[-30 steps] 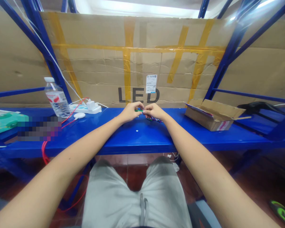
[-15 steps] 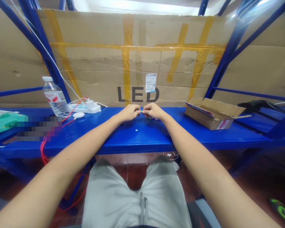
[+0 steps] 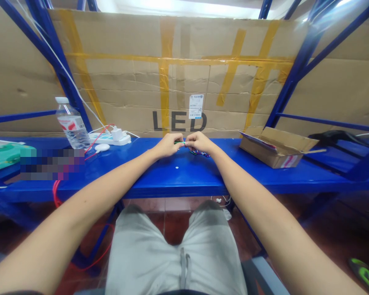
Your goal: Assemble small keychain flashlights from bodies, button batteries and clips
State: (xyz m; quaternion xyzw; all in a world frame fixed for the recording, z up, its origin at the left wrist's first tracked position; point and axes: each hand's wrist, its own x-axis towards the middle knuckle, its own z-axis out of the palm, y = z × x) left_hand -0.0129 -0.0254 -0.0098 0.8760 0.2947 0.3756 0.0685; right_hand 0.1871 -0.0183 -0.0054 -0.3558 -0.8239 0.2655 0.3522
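Over the back middle of the blue table, my left hand (image 3: 169, 145) and my right hand (image 3: 199, 141) meet with fingertips pinched close together. Between them runs a thin green strand (image 3: 180, 142), which looks like a wire; both hands grip it, and its ends are hidden by the fingers. Just below my right hand lies a small tangle of thin multicoloured strands (image 3: 203, 154), partly covered by the hand and too small to make out fully. A small white spot (image 3: 177, 167) shows on the table in front of the hands.
An open cardboard box (image 3: 270, 149) stands to the right. On the left are a water bottle (image 3: 72, 127), a white power strip (image 3: 119, 139) with a plug, a red cable (image 3: 55, 192) and a green packet (image 3: 6, 156). A large cardboard panel (image 3: 126, 90) closes off the back.
More of the green strand shows between my fingers, now stretched along my left fingertips. My hands have shifted only slightly.
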